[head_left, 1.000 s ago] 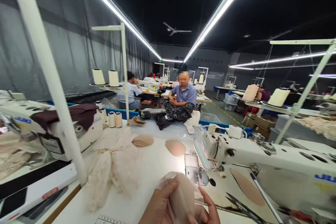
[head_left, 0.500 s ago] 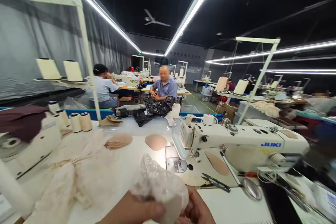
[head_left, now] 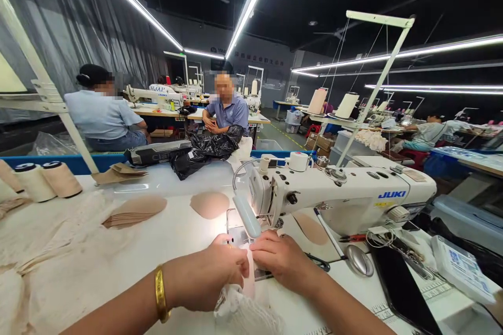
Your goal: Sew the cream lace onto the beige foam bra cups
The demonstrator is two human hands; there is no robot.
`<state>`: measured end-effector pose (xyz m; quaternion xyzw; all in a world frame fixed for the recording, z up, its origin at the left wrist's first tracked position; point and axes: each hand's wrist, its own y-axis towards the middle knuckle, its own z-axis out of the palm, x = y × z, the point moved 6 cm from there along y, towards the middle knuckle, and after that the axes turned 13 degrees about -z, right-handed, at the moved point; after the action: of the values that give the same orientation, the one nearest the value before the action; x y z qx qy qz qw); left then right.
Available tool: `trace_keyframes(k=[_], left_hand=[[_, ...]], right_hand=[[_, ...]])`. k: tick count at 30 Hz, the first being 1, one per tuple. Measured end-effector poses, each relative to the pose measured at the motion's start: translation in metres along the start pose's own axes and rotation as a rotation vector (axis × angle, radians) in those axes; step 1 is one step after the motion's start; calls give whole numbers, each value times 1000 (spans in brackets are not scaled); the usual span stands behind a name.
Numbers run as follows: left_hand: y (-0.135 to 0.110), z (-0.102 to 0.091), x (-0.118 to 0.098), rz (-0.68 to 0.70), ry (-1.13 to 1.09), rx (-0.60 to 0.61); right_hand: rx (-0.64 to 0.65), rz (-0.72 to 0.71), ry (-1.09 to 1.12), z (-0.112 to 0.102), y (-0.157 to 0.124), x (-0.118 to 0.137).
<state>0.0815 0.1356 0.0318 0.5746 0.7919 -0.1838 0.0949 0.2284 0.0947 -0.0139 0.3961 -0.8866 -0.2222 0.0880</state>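
Note:
My left hand, with a gold bangle on the wrist, is closed on a pale lace fabric piece at the front of the white table. My right hand presses the same piece with curled fingers just in front of the needle area of the white sewing machine. The fabric's near end bunches below my hands. A beige oval cup piece lies flat behind my hands, and a fanned stack of the same pieces sits to its left.
Thread cones and loose pale fabric fill the table's left. A black phone, scissors and a small box lie to the right. A black bag sits at the back. Several people sit at machines beyond.
My view has turned right and dropped. Both hands have moved forward from the near edge, carrying the lace piece up to the machine's needle area and laying it on the table.

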Motion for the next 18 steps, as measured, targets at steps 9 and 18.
trace_keyframes(k=[9,18], left_hand=[[6,12,1,-122,-20,-60],[13,16,2,-157,7,-77]], right_hand=[[18,114,104,-9,-8,-2],[147,203,14,0,-11,-11]])
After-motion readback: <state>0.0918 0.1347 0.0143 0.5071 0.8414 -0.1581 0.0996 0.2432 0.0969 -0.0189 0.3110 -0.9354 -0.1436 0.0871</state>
